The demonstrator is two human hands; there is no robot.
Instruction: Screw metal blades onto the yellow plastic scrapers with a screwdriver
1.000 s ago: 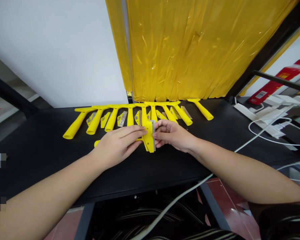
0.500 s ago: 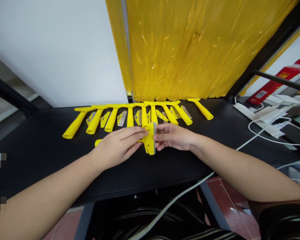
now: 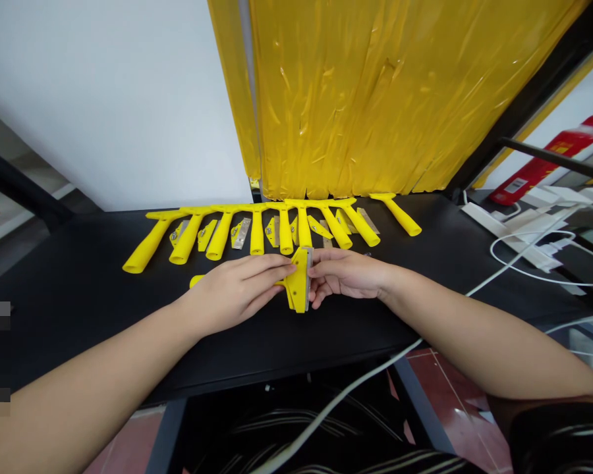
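Yellow scraper (image 3: 300,284) is gripped by both hands (image 3: 240,286) (image 3: 350,273), yellow handles (image 3: 151,247) behind, white cable (image 3: 325,411) nearer.

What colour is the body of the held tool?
The tool's body is yellow; the head view shows it.

Wearing black clothing (image 3: 368,429) across the lap, patterned with thin pale stripes running in curving lines; sporting a matching black striped sleeve (image 3: 563,438) near the right elbow; baring left hand (image 3: 240,289), right hand (image 3: 350,274) and both forearms (image 3: 464,336).
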